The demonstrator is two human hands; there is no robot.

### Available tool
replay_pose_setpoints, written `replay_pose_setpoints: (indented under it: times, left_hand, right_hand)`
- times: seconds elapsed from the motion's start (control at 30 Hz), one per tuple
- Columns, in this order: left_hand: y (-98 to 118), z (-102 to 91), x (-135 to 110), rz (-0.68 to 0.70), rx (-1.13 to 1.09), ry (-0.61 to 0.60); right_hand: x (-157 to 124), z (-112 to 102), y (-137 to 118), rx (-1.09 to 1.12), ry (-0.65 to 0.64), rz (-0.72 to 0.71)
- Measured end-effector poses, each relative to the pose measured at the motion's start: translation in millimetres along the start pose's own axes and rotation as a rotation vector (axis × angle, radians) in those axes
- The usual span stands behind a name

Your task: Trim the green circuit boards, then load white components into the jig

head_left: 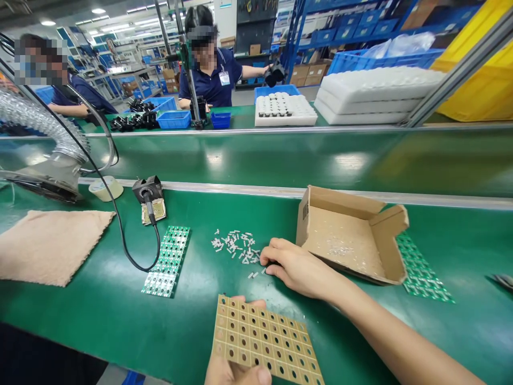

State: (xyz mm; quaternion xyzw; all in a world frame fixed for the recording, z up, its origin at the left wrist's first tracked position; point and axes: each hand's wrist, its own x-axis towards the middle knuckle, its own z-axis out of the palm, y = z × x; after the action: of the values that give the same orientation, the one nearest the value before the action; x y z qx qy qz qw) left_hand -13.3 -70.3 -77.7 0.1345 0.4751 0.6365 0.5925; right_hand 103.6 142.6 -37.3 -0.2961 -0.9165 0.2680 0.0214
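My left hand (238, 372) grips a tan panel (266, 337) with rows of round holes, thumb on the near edge and fingertips showing behind the far edge. The panel is tilted above the green bench. At the bench's middle, my right hand (296, 266) reaches to the edge of a loose pile of small clear-white pieces (236, 243). Its thumb and fingers are drawn together there; whatever they pinch is too small to make out. A cardboard box (344, 230) with more tiny clear pieces inside stands just beyond that hand.
A green circuit board panel (170, 259) lies left of the pile, under a black cable and a soldering iron holder (147, 190). Another green panel (422, 270) sits partly behind the box. A beige cloth (52, 243) and tape roll (106, 189) are leftward. Co-workers sit across a raised ledge.
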Motion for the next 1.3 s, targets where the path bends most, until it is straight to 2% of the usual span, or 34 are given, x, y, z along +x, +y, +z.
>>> replay_pose_setpoints:
  times: [0.17, 0.33, 0.4, 0.53, 0.67, 0.77, 0.83, 0.97, 1.3]
  left_hand:
    - [3, 1.8, 2, 0.027, 0.028, -0.004]
    - [15, 11.3, 1, 0.035, 0.092, 0.067]
    - [21, 14.5, 2, 0.058, 0.131, 0.092]
    - [31, 15.9, 5, 0.104, 0.178, 0.01]
    - [37, 14.1, 7, 0.095, 0.202, -0.04]
    - [38, 14.6, 7, 0.086, 0.198, -0.073]
    - [36, 16.6, 7, 0.085, 0.185, -0.101]
    - [29, 22.3, 7, 0.069, 0.08, -0.18]
    - [25, 20.0, 10, 0.006, -0.03, -0.207]
  right_hand:
    - [-1, 4, -1, 0.017, 0.027, -0.032]
    - [-11, -8, -8, 0.143, 0.083, -0.069]
    - [-16, -14, -19, 0.192, 0.109, -0.096]
    - [-28, -15, -52, 0.375, 0.183, -0.228]
    - [-32, -3, -83, 0.511, 0.287, -0.416]
    - [-30, 9, -94, 0.557, 0.441, -0.484]
    - [-28, 18, -96, 0.566, 0.511, -0.482]
    - [-28, 29, -93, 0.534, 0.503, -0.436]
    - [-30, 28, -93, 0.513, 0.501, -0.424]
